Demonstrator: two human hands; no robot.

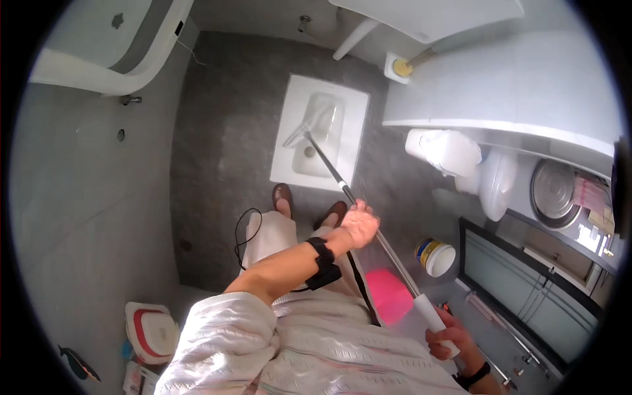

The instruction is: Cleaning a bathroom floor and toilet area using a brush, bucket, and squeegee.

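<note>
A long-handled squeegee (397, 261) with a metal pole and white grip crosses in front of me. My left hand (360, 224) is wrapped around the middle of the pole, with a black strap and a small black box on that wrist. Lower down, my right hand (448, 335) holds the white grip (430, 316) near its end. The pale, partly see-through head (297, 136) is over the left part of a white squat toilet (284, 165) set in the grey floor. Whether the head touches the ceramic, I cannot tell. The drain hole (309, 151) shows beside the pole.
A pink basin or bucket (387, 295) and a white tub (439, 259) stand to the right. Beyond them are a white bin with a bag (452, 150) and a glass-fronted cabinet (523, 286). A folding basin (148, 333) is at lower left; a black cable loops by my leg.
</note>
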